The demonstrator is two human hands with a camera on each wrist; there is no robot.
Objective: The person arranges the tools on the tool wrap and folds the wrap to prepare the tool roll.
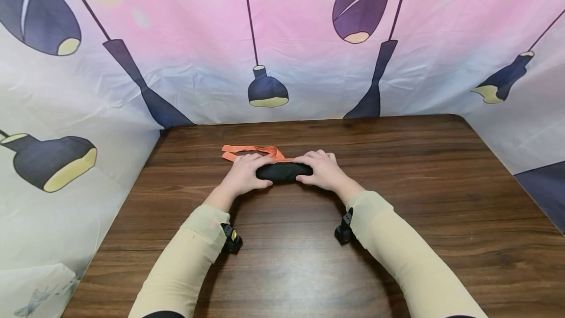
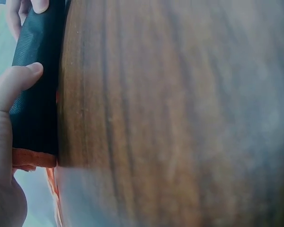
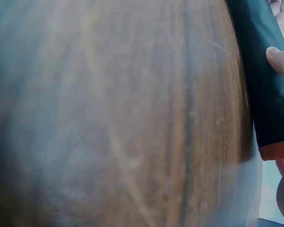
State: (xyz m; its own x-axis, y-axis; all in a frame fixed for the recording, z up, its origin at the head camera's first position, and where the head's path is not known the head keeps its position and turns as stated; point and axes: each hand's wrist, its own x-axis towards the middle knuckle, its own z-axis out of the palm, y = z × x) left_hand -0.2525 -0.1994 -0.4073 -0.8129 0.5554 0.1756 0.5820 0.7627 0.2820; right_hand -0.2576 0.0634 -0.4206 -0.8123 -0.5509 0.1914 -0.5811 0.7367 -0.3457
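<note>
A black fabric roll [image 1: 284, 172] with orange edging lies crosswise on the brown wooden table, toward its far side. My left hand [image 1: 249, 173] grips its left end, the thumb on the near face and the fingers over the top and far side. The right hand [image 1: 322, 170] holds the other end in the same way. Orange tie straps [image 1: 253, 149] run out behind the roll to the left, partly hidden by the left hand. In the left wrist view, orange edging [image 2: 34, 158] shows at the roll's end; the right wrist view shows orange edging [image 3: 277, 150] at the opposite end.
The dark wood-grain table [image 1: 291, 259] spreads around both forearms. Behind it hangs a pastel curtain [image 1: 185, 82] printed with lamps, which also covers the sides. Small black wrist cameras [image 1: 232, 239] are strapped to both sleeves.
</note>
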